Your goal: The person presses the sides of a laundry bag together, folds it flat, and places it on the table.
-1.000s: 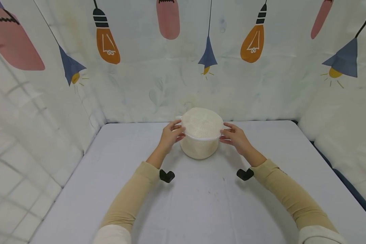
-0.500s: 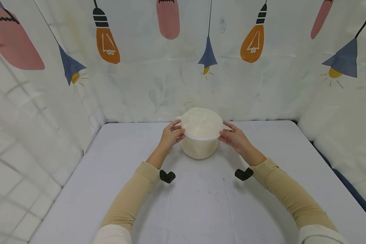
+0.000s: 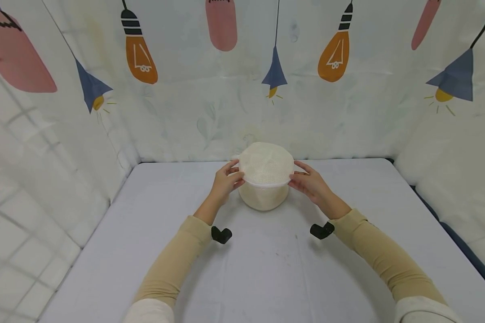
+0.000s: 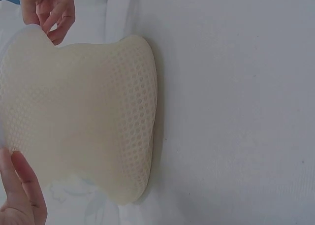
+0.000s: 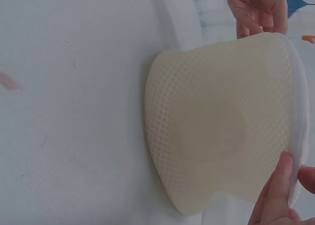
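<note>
A cream mesh laundry bag [image 3: 266,197] with a drum-like shape stands on the white table at the far middle. Its round mesh top [image 3: 267,163] tilts toward me, edged by a white band. My left hand [image 3: 226,181] pinches this edge on the left, thumb in front. Opposite it, my right hand [image 3: 314,185] pinches the right side of the edge. From the right wrist, the thumb and fingers [image 5: 279,188] show on either side of the white band [image 5: 300,107]. The left wrist view shows the mesh side wall [image 4: 88,102] sagging inward between the hands.
A white cloth covers the table [image 3: 262,278]. Just behind the bag rises a white fabric backdrop [image 3: 178,125] printed with lamps and bulbs, continuing along both sides. Black wrist mounts [image 3: 221,234] stick out from both sleeves near the tabletop.
My right hand has moved slightly left and its fingers have drawn together on the bag's edge. The bag's top has shifted a little left. My left hand keeps its hold.
</note>
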Demonstrator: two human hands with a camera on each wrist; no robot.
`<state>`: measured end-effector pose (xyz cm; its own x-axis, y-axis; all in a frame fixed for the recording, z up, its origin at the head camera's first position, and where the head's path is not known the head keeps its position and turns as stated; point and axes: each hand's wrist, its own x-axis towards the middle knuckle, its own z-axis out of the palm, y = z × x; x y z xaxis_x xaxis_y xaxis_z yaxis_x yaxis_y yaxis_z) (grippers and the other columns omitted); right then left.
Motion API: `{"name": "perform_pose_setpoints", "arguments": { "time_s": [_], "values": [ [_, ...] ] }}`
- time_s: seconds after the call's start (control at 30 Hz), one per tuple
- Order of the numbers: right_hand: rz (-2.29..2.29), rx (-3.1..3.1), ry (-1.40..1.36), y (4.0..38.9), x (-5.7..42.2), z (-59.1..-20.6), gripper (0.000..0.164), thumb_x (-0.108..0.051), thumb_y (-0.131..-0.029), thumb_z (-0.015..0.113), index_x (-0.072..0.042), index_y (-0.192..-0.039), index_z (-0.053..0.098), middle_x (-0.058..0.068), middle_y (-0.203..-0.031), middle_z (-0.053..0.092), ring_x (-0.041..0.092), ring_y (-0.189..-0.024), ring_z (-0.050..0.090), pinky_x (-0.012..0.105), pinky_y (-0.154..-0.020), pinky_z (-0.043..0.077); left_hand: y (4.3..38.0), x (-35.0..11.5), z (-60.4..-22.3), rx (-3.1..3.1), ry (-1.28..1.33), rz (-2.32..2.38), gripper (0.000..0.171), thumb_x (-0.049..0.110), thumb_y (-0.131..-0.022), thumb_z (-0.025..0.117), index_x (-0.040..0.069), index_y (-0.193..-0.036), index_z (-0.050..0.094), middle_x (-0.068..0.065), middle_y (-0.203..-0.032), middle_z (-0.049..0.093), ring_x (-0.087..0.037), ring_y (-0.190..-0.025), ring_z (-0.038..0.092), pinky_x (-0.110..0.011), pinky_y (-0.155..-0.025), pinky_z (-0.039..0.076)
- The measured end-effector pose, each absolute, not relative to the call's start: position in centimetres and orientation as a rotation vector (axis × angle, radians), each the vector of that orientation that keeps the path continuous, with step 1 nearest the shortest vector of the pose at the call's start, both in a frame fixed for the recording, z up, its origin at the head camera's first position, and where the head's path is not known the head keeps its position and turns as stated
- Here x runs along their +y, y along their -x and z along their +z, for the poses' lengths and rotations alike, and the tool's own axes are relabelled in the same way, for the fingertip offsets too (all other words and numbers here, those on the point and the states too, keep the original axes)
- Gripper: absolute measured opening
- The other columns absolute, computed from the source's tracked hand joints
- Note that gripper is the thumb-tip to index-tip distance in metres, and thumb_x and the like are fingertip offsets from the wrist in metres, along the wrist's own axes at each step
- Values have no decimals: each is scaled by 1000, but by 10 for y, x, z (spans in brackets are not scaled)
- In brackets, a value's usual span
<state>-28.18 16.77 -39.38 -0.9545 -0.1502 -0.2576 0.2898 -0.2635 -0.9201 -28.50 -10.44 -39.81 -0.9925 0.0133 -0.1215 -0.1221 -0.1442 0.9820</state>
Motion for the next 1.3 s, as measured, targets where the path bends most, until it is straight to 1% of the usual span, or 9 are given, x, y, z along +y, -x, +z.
{"name": "perform_pose_setpoints", "arguments": {
  "time_s": [0.17, 0.37, 0.73, 1.07, 1.3],
  "values": [
    [-2292, 1702, -176, 282, 167, -394, 73, 6, -101, 56, -13, -164, 25, 14, -128, 47, 10, -85, 68, 23, -81, 58, 283, -105, -399, 2002, 149, 2293, 59, 0, -97, 65, 10, -153, 49, -13, -128, 53, -11, -84, 62, -19, -76, 57],
    [-2292, 1693, -181, 283, 167, -397, 72, 7, -101, 55, -12, -164, 25, 14, -127, 47, 10, -83, 68, 22, -79, 58, 282, -105, -401, 2001, 159, 2290, 59, 0, -98, 65, 12, -153, 49, -13, -129, 53, -12, -86, 62, -19, -77, 57],
    [-2269, 1717, -207, 283, 164, -403, 71, 6, -101, 56, -13, -163, 28, 14, -127, 47, 10, -82, 68, 23, -78, 58, 280, -106, -407, 1961, 147, 2338, 59, -5, -97, 63, 9, -153, 48, -11, -123, 53, -8, -80, 62, -18, -73, 57],
    [-2251, 1732, -216, 283, 162, -407, 72, 7, -100, 57, -13, -163, 29, 12, -122, 48, 10, -81, 68, 24, -79, 59, 279, -107, -413, 1996, 145, 2314, 59, -3, -97, 64, 9, -153, 48, -14, -127, 54, -11, -85, 62, -19, -75, 57],
    [-2244, 1741, -206, 283, 164, -412, 73, 8, -100, 57, -13, -164, 27, 12, -120, 48, 10, -81, 67, 23, -78, 58, 279, -106, -415, 1986, 144, 2331, 59, -4, -97, 63, 8, -152, 49, -14, -126, 54, -10, -83, 63, -19, -74, 57]
  ]
}}
